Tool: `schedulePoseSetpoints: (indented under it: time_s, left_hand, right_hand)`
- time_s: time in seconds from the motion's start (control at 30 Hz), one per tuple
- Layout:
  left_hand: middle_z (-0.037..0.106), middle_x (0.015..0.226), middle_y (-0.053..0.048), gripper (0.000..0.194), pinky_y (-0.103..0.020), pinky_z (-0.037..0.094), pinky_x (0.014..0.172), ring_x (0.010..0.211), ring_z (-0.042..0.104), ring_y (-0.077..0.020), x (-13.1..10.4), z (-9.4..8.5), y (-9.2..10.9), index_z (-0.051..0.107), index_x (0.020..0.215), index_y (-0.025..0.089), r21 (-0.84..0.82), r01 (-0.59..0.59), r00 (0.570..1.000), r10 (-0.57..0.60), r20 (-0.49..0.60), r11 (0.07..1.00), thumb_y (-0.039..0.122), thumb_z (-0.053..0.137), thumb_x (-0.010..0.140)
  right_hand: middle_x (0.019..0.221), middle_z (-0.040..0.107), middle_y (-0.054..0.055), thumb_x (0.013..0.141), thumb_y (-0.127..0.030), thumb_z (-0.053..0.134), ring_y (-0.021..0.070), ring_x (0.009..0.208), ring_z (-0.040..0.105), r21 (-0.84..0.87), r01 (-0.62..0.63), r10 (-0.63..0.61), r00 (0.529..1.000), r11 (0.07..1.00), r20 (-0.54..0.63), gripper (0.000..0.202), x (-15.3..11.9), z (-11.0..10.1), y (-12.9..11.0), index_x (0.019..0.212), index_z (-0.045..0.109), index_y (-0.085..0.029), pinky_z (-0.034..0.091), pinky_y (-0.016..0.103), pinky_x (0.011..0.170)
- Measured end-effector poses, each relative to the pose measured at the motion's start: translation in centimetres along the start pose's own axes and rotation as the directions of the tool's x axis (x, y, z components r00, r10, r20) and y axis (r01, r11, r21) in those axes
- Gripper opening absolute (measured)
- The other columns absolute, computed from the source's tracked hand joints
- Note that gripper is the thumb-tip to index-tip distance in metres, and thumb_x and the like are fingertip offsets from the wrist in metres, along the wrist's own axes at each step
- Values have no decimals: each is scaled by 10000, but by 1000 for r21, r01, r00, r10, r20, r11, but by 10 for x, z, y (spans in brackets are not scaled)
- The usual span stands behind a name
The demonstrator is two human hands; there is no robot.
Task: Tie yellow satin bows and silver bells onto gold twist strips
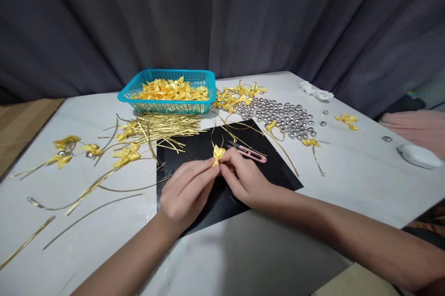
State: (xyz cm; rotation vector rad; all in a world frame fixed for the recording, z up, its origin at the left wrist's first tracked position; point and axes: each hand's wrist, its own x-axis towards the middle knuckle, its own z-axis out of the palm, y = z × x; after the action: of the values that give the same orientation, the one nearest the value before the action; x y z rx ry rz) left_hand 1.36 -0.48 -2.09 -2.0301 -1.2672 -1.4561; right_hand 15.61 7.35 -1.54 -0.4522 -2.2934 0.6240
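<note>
A yellow bow point(219, 153) is held over the far part of a black mat point(278, 166), and is taken here as the centre of the clock, with twelve pointing away from the wearer. Its left side is pinched between the thumb and fingers of the left hand point(189, 187), while its lower right side is gripped by the bent forefinger and thumb of the right hand point(246, 175); what is pressed beneath the fingertips cannot be told. A thin gold loop point(217, 134) is seen rising from the bow towards twelve. Pink thread snips point(255, 154) are laid on the mat at three o'clock, just beside the right hand. At ten, a heap of gold wires point(167, 124) is spread partly over the mat's edge, and at eleven a turquoise basket point(167, 107) is filled with yellow ribbon pieces point(174, 88). More finished-looking bows point(239, 95) are piled at one o'clock, next to silver beads point(285, 117) scattered at two. Farther out at two, a crumpled white tissue point(316, 92) is placed near the table's edge. Wired bows point(127, 154) are strewn at nine, loose strands point(90, 217) at eight, and a white rounded object point(420, 156) is set well apart at three.
</note>
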Motion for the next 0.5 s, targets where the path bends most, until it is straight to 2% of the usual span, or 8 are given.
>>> schedulePoseSetpoints:
  time_s: [0.2,0.27,0.33,0.4,0.5]
  left_hand:
    - [706,949,-122,271,-270,553,774,893,651,-169,-2,-2,-1,643,1003,85,5,-83,997,83,4,997,-20,634,753]
    - [706,950,-114,274,-267,554,781,898,650,-164,-2,-3,-1,639,1019,93,25,-82,996,81,24,996,-14,622,767]
    - [705,952,-109,281,-267,552,791,910,647,-163,-2,-4,-2,637,1032,99,38,-85,995,84,46,996,-13,612,776]
    - [706,956,-106,287,-271,551,805,927,644,-167,-4,-5,-2,636,1043,99,44,-103,993,100,58,994,-12,606,780]
    - [711,953,-96,291,-274,553,819,936,642,-167,-6,-5,-3,633,1056,100,46,-133,989,130,69,990,-3,605,786]
  right_hand:
    - [747,563,-4,877,-80,413,96,655,547,93,132,-124,989,987,-83,129,1,0,4,867,464,-198,432,186,601]
    - [737,564,-7,882,-95,423,88,621,536,133,102,-91,992,986,-83,115,1,0,5,869,483,-193,423,182,570]
    - [678,553,-17,876,-125,444,82,527,498,141,1,3,1000,990,-27,87,1,-1,6,866,509,-182,396,184,496]
    - [643,557,-13,865,-136,451,92,513,509,119,-60,58,998,991,20,96,1,-1,6,835,534,-174,405,195,489]
    - [729,626,34,870,-115,422,130,696,612,129,21,-23,1000,991,14,163,3,-1,6,805,560,-173,486,230,646]
